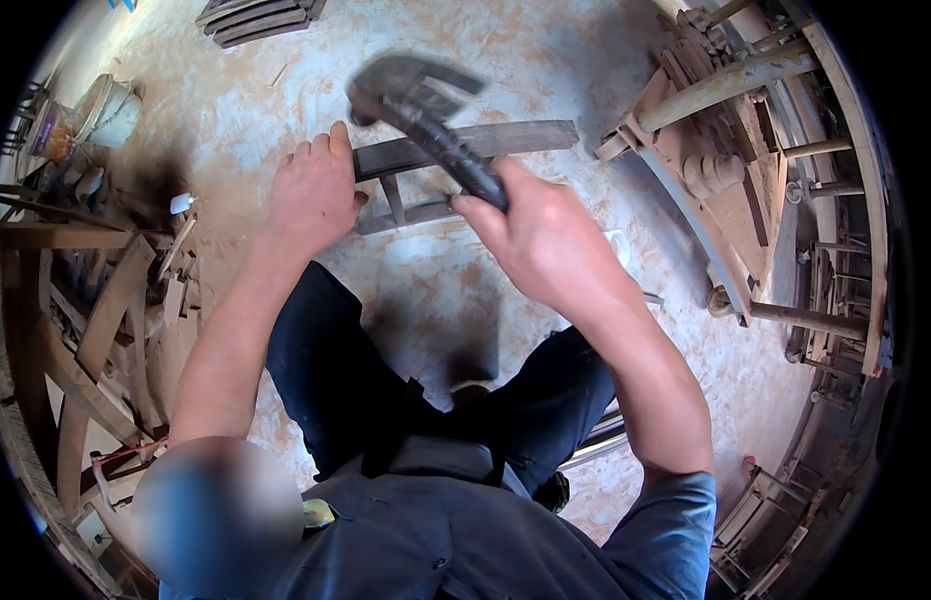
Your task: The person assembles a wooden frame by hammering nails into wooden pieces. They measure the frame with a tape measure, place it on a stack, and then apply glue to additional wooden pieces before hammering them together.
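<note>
My right hand (541, 230) is wrapped round the black handle of a claw hammer (448, 148). The hammer's head is raised at the upper left of that hand and smeared by motion. Below it is a dark wooden frame piece (531, 137), made of two long rails joined by a short crosspiece. My left hand (311, 195) closes round the left end of this frame, its fingers over the top rail and the thumb lower down. The hammer and my right hand hide part of the rails. Whether the hammer touches the wood, I cannot tell.
Dark boards (261, 18) lie stacked on the stained floor at the far side. A wooden rack with round poles (731, 90) and carved pieces stands on the right. On the left are a pale bucket (111, 110), a small white bottle (182, 204) and piled timber (111, 310).
</note>
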`<control>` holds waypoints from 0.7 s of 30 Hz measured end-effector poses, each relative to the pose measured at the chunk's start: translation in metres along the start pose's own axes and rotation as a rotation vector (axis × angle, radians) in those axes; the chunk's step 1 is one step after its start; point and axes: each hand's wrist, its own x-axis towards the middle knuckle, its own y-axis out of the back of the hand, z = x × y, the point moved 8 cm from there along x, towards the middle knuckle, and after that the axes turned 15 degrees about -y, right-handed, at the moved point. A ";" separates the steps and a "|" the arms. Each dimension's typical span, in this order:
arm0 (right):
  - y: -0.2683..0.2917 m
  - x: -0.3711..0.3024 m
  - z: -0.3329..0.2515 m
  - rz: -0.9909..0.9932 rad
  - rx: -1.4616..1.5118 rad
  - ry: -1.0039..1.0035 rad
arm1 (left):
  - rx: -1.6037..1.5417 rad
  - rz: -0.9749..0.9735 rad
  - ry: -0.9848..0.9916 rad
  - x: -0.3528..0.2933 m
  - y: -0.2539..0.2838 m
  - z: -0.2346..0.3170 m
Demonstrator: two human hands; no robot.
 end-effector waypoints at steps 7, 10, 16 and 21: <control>0.011 0.005 -0.011 0.014 -0.013 0.060 | 0.011 0.023 -0.017 0.003 -0.001 -0.001; 0.027 -0.010 -0.022 0.101 0.123 0.122 | -0.005 0.030 -0.017 0.002 0.001 -0.005; 0.002 0.008 0.004 0.009 -0.025 0.021 | 0.048 -0.005 -0.024 0.002 -0.004 0.002; -0.008 0.000 0.006 -0.058 0.030 -0.011 | 0.044 -0.002 -0.021 0.000 0.001 -0.002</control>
